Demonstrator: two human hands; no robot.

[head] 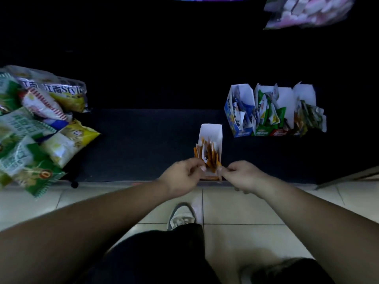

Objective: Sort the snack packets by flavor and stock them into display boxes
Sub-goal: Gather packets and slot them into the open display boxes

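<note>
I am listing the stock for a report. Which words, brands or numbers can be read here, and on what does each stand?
"江南Style": on the silver and yellow snack bag, upper left.
On the green snack bags below it: print blurred, unreadable.
Front labels of the blue, green and red display boxes: too small to read.
On the orange packets: print unreadable.

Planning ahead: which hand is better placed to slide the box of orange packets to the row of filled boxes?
Right hand, probably: its fingers pinch the white cardboard box of orange packets, and the row of blue, green and red boxes stands on its side.
</note>
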